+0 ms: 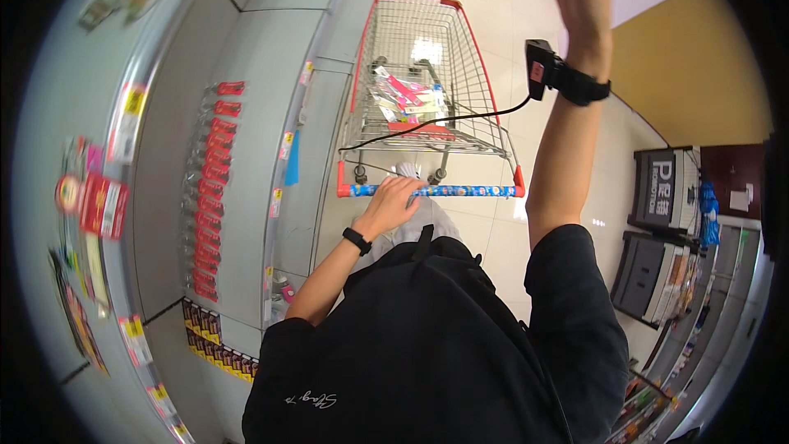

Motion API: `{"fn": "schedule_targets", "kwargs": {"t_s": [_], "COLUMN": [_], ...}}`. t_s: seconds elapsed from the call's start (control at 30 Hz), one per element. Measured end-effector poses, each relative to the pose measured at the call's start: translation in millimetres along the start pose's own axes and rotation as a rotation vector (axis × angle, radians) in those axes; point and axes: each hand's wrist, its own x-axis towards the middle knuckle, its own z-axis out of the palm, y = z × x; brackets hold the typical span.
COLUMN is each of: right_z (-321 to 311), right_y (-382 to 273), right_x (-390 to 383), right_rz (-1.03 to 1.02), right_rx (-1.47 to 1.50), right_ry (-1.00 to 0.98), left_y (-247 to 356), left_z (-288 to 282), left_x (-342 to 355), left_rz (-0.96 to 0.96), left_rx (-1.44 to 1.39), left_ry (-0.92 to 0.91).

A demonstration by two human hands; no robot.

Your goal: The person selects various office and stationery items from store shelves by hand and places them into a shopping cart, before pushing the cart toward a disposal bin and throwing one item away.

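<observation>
My left hand (388,205), with a black band at the wrist, is closed on the blue patterned handle (464,191) of a wire shopping cart (427,29). Pink and pale packaged items (403,90) lie in the cart. My right hand (579,0) is raised at the top edge, its fingers mostly cut off, so their grip cannot be made out. A black device (538,66) is strapped to that wrist, with a cable trailing across the cart.
Grey shelving (263,57) lines the left, with red-topped hanging packets (214,164) and dark packages (218,345). On the right stand a tan panel (657,49), stacked grey-black crates (649,271) and more shelving (723,312). Pale tiled floor (493,238) surrounds the cart.
</observation>
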Motion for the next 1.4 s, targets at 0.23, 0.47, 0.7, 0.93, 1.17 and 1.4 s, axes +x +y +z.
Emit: {"fn": "schedule_targets", "kwargs": {"t_s": [0.23,0.47,0.7,0.93,1.17,1.4], "right_z": [-87.0,-75.0,-24.2,14.8,-3.8,-23.1], "right_y": [281.4,582.0,720.0,755.3,794.0,720.5], "right_x": [-47.6,-212.6,-308.7,-352.7,-357.0,-306.1], "right_rz": [0.584,1.176,1.174,1.260,0.963,1.067], "right_rx": [-0.174,-0.395,-0.773,-0.915,-0.895,-0.553], "right_ry": [0.112,-0.157,-0.817,-0.788,-0.656,-0.133], "left_y": [-30.3,-113.3,-124.5,-138.5,-157.7,-138.4], "left_z": [-38.2,-34.0,-31.9,-26.8,-26.4,-30.5], "left_x": [46.3,91.0,122.8,128.2,130.4,122.4], "left_rz": [-0.225,-0.598,-0.742,-0.817,-0.745,-0.757], "left_rx": [0.343,0.572,0.634,0.529,0.554,0.505], "left_ry": [0.487,0.206,0.030,0.033,0.070,0.129]}}
